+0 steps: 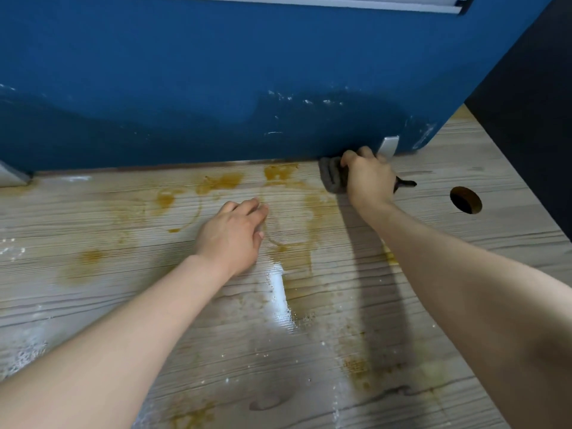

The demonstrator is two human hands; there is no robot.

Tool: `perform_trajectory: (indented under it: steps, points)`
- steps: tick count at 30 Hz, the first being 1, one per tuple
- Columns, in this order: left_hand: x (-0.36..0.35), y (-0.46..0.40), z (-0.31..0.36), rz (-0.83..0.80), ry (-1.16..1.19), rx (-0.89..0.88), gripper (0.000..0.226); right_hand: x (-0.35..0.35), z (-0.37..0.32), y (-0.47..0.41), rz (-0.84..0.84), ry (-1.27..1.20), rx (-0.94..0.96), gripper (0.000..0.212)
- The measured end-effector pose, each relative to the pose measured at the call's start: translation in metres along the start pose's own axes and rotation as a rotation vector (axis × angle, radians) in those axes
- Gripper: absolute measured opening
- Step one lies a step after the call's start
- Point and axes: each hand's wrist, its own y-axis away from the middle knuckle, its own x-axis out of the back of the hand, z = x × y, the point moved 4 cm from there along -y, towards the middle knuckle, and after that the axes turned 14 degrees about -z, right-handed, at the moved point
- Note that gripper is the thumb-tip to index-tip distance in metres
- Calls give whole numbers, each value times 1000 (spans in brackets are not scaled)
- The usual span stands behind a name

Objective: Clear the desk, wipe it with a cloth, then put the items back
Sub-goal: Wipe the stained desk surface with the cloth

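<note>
We see a pale wood-grain surface (pixel 464 258) from above, with a blue partition (pixel 216 88) standing along its far edge as our landmark. We judge the wiping step is in hand: nothing stands on the surface, and it is wet and blotched with yellow-brown stains (pixel 223 181).

The right hand (pixel 368 178) reaches to the foot of the partition, its grip curled around a bunched grey cloth (pixel 332 178) that presses against the surface right where surface and partition meet, beside a small metal bracket (pixel 388 147).

The left hand (pixel 235 233) lies on the surface nearer us than the partition, fingers relaxed and holding nothing, apparently bracing.

The heaviest stains lie along the partition's foot, left of the cloth. We judge the next move calls for dragging the cloth leftward along that edge with firm pressure.
</note>
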Motion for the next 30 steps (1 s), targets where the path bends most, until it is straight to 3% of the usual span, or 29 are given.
perform_trajectory:
  steps: [3, 6, 10, 14, 17, 19, 22, 24, 27, 30]
  points:
    - [0, -1, 0, 9, 4, 0, 50, -3, 16, 3, -57, 14, 76, 38]
    - [-3, -1, 1, 19, 3, 13, 50, -6, 30, 8, -55, 59, 3, 44]
    - [-6, -3, 0, 36, 23, 2, 49, -8, -16, 7, 15, 13, -80, 34]
    - [-5, -2, 0, 42, 4, -2, 48, -15, -82, 16, -15, 16, 184, 36]
    - [-4, -2, 0, 22, -7, -7, 49, -15, -73, 8, -71, 0, 315, 37]
    - [-4, -1, -1, 19, -11, -4, 49, -16, -32, 0, -105, -38, 234, 36]
    - [-5, -1, -2, 26, -6, 1, 50, -12, 25, -2, -136, -184, -53, 37]
    - [-5, -2, -1, 36, -5, 5, 50, -9, 19, 1, -118, -73, -122, 36]
    - [-5, -2, 0, 36, -4, 3, 49, -9, -24, 7, -53, 46, -96, 32]
    - [-4, -1, 0, 33, -4, 2, 49, -13, -64, 12, -85, 36, 94, 34]
